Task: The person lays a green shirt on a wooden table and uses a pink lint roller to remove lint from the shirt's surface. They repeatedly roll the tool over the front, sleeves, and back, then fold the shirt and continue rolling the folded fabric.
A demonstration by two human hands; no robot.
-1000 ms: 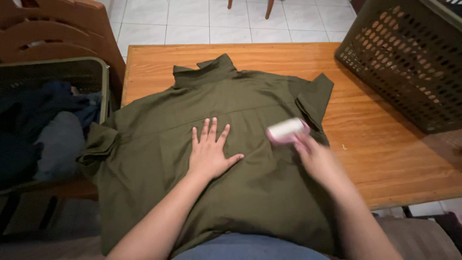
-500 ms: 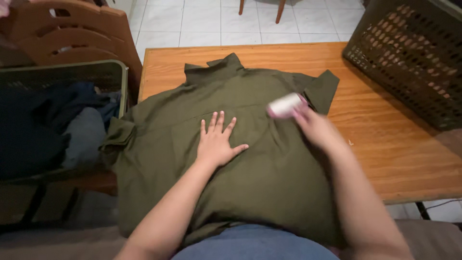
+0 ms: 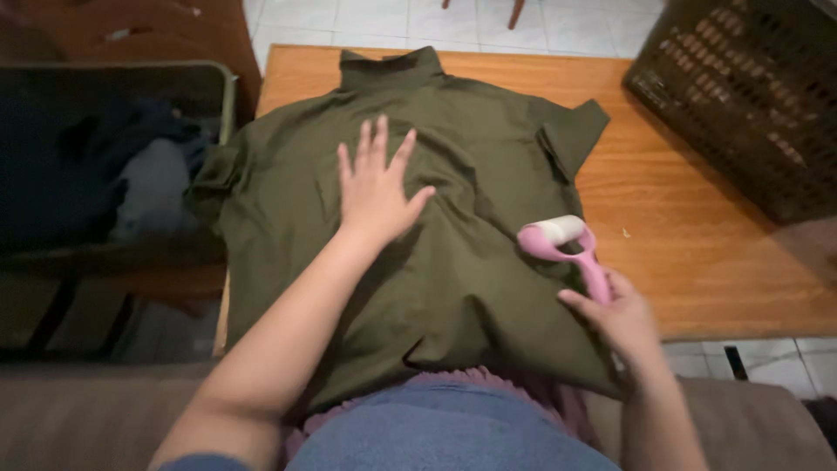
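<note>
The olive-green shirt [image 3: 453, 235] is lying spread flat on the wooden counter [image 3: 697, 235], collar pointing away from you and hem hanging over the near edge toward your lap. You are pressing your left hand [image 3: 377, 187] palm-down on the middle of the cloth, fingers released and fanned out, pinning it in place. Your right hand [image 3: 621, 318] is gripping the pink handle of the lint roller [image 3: 562, 244], fingers clenched around it, with the white roll resting on the shirt's right side just below the short sleeve. Judging from this position, rolling is under way on the right flank; the pictures are not showing which areas are already clean, so treat the left side, collar and hem as outstanding. A bin of dark clothes [image 3: 113, 166] is standing to your left, and a dark lattice basket [image 3: 750, 96] is sitting at the far right.
</note>
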